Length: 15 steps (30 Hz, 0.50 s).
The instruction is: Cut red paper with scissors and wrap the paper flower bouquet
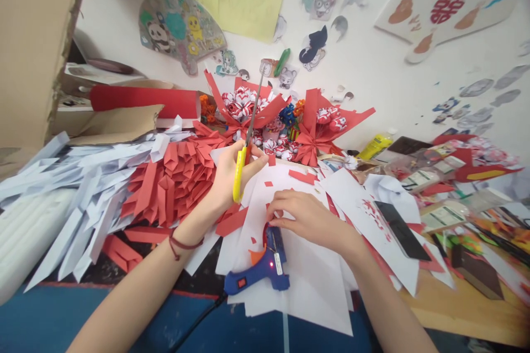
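Note:
My left hand (pixel 232 172) is closed around the yellow handle of a pair of scissors (pixel 240 168), whose blades point up and away from me. My right hand (pixel 304 215) hovers just beyond the blue glue gun (pixel 265 265), its fingers curled together in a pinch. What those fingertips hold, if anything, is hidden. The glue gun lies on its side on white paper sheets (pixel 314 292), with a small red light lit. Small red paper scraps (pixel 304 176) lie around both hands.
Folded red paper pieces (pixel 182 176) and folded white paper strips (pixel 86 187) are heaped on the left. Red-wrapped paper bouquets (pixel 312 146) stand against the wall. A dark phone (pixel 401 230) lies on the right. The glue gun's black cord (pixel 199 320) runs toward me.

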Motion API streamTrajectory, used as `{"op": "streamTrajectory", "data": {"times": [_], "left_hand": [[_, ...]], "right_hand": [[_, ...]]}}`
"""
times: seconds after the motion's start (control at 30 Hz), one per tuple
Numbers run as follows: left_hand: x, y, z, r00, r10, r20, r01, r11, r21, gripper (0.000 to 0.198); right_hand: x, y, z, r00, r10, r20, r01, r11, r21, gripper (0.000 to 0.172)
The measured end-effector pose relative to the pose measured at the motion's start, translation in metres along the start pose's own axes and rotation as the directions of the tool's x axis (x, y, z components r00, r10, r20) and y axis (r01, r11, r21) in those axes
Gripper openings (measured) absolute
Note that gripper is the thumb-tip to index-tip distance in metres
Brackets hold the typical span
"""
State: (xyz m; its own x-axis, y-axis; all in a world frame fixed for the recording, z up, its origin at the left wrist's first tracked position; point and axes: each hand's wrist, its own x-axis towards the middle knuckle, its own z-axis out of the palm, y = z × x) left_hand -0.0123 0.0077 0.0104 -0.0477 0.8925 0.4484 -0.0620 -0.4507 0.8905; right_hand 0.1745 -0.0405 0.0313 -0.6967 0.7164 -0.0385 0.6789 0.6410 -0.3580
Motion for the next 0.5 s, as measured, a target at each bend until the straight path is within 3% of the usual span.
{"op": "streamTrajectory", "data": {"times": [0.23, 0.5], "left_hand": [[0.0006, -0.0008, -0.0027, 1.0, -0.026, 0.002, 0.026, 1.0, -0.011, 0.03], [0.0005, -0.0004, -0.0033, 1.0, 0.006, 0.013, -0.006, 1.0, 0.009, 0.026]], "right_hand": [[0.0107, -0.0057, -0.0055, 0.996, -0.016, 0.089, 0.025, 0.994, -0.103, 0.013], [0.012, -0.0086, -0.0049, 0.993, -0.003, 0.118, 0.015, 0.995, -0.1, 0.012]]}}
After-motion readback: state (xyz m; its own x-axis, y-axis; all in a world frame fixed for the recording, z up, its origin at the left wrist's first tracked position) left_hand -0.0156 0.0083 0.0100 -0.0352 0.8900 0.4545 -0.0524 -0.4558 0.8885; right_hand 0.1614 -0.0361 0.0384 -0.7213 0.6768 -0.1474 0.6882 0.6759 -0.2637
